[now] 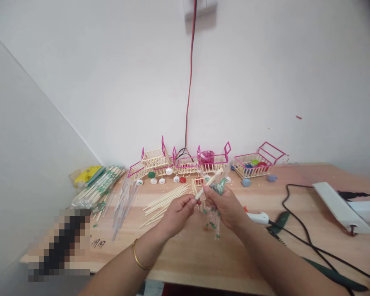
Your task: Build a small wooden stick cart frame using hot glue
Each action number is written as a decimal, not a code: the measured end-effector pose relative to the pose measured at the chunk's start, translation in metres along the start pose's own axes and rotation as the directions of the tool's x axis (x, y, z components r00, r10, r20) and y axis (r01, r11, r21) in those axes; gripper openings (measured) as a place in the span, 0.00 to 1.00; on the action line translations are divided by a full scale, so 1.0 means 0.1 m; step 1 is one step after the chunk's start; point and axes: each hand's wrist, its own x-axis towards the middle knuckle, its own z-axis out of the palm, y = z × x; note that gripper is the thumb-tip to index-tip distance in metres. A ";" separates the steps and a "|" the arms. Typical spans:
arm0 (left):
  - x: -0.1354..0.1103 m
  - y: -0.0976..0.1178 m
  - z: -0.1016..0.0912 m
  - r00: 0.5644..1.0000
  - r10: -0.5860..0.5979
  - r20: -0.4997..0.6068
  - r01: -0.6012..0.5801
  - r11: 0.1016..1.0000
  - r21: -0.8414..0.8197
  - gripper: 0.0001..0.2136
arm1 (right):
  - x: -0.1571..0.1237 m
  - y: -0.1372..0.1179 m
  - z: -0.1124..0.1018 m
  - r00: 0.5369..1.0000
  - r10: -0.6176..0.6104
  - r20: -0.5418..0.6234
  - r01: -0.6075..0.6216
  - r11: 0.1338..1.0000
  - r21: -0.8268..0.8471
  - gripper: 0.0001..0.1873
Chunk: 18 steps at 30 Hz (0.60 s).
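Observation:
Over the middle of the table, my left hand (181, 211) pinches the lower end of a pair of pale wooden chopsticks (214, 178), which slants up to the right. My right hand (226, 205) closes round the same chopsticks higher up, along with crumpled clear plastic wrappers (212, 222) printed in green that hang below the fingers. Just behind the hands stands a small frame of wooden sticks (194, 188), partly hidden by them. To the left of it lies a loose pile of bare sticks (163, 201).
Miniature stick carts (185, 165) with pink edges and bottle-cap wheels line the wall; another cart (253, 166) stands right. At left lie wrapped chopsticks (100, 185) and clear glue sticks (121, 209). A white glue gun (258, 218), black cables (306, 234) and a white power strip (342, 207) occupy the right.

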 end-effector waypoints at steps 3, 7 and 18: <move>-0.01 0.02 0.05 0.999 -0.013 0.035 0.014 1.000 -0.024 0.19 | -0.03 0.00 0.03 0.997 0.059 0.039 -0.060 0.998 0.034 0.22; -0.01 0.08 0.01 0.998 0.028 -0.061 -0.021 0.994 0.104 0.21 | -0.03 0.00 0.02 0.990 0.094 0.101 -0.093 0.996 -0.017 0.21; 0.08 0.19 -0.25 0.909 0.080 -0.410 -0.166 0.969 -0.181 0.15 | -0.07 -0.15 -0.09 0.927 0.168 0.336 0.051 0.830 -0.555 0.18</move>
